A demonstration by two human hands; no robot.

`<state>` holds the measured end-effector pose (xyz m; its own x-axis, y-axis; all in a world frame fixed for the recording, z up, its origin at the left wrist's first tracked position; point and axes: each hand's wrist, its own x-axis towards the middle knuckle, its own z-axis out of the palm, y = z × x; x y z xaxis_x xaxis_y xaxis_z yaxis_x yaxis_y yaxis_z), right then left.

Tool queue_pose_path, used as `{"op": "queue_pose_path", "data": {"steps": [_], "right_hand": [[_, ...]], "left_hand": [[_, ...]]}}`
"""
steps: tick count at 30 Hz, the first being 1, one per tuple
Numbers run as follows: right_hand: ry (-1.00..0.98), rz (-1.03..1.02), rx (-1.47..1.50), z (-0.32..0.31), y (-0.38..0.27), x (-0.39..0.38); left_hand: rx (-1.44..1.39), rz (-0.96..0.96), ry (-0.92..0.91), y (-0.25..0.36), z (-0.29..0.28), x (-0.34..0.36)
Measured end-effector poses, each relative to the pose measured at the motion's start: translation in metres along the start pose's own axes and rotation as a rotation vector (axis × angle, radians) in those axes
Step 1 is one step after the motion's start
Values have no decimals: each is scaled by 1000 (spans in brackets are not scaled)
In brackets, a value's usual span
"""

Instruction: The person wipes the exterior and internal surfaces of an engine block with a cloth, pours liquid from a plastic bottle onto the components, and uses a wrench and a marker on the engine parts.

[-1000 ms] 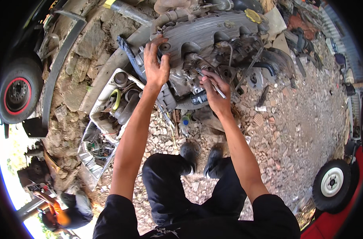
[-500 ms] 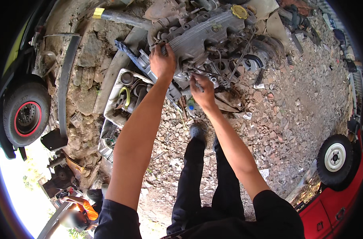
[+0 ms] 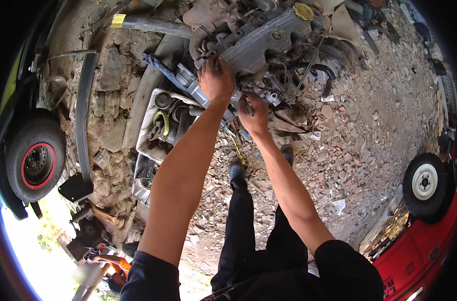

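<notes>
A grey engine [image 3: 261,45] with a ribbed top cover and yellow cap [image 3: 303,11] lies in the upper middle. My left hand [image 3: 216,80] has its fingers curled over the engine's near left corner, beside the cover. Just right of it and lower, my right hand [image 3: 253,113] is closed round a slim metal tool against the engine's near side; the tool's far end is hidden. Hoses and metal fittings surround both hands. A white plastic crate [image 3: 147,125] holding loose parts and a curved yellow-green piece [image 3: 163,125] sits below left of the engine.
Rubble ground [image 3: 349,155] surrounds my feet. A metal pipe [image 3: 158,25] and rough stones [image 3: 108,75] are at left, with a red-rimmed wheel [image 3: 25,170]. A red vehicle [image 3: 419,246] and white-rimmed wheel [image 3: 406,185] are at right. A person in orange [image 3: 120,266] is at lower left.
My view has shifted and my legs appear straighter. My left hand has moved to the cover's left end, fingers more curled. My right hand still holds the tool near the same spot.
</notes>
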<state>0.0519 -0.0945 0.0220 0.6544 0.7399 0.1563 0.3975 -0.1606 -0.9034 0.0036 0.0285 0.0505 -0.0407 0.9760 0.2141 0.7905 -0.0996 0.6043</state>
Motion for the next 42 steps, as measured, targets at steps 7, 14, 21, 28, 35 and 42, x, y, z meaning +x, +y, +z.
{"op": "queue_pose_path", "data": {"steps": [7,14,21,28,35,42], "right_hand": [[145,-20,38,15,12,-7],[165,22,-5,11,3,-13],[155,74,56,-3,56,-39],[232,-306,-34,-2,12,-16],[438,-401,-123,22,19,-19],[162,49,-25,10,11,-9]], "left_hand": [[-67,18,-23,-7,6,2],[-93,-35,-47,-4,3,-1],[-116,-55,-66,-4,5,1],[-132,-29,-48,-5,7,-1],[-121,-17,-49,-10,9,3],[-141,-49,-95,-15,11,1]]}}
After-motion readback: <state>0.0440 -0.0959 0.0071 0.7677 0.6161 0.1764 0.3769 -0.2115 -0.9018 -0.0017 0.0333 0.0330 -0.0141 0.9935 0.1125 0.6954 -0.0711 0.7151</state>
